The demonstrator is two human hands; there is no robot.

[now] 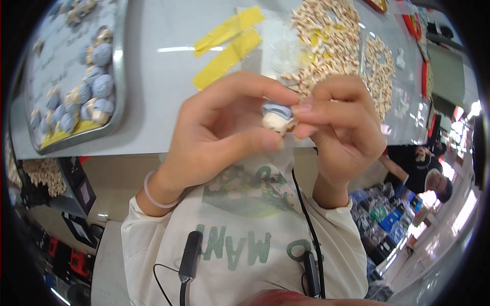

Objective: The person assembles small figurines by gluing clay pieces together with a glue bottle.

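Note:
A small cream doll head with a light blue cap (276, 119) is held in front of my chest, just over the table's near edge. My left hand (206, 130) curls around it, thumb below and index finger above. From the other side my right hand (344, 125) comes in with thumb and fingers pinched together at the head's right side. What sits in that pinch, if anything, is too small and covered to make out.
A metal tray (120, 66) at the left holds several similar blue-and-cream heads. Beyond my hands lie a large pile of small cream pieces (329, 41) and a smaller pile (378, 66). Yellow tape strips (227, 58) mark the table. Another person (426, 173) is at the right.

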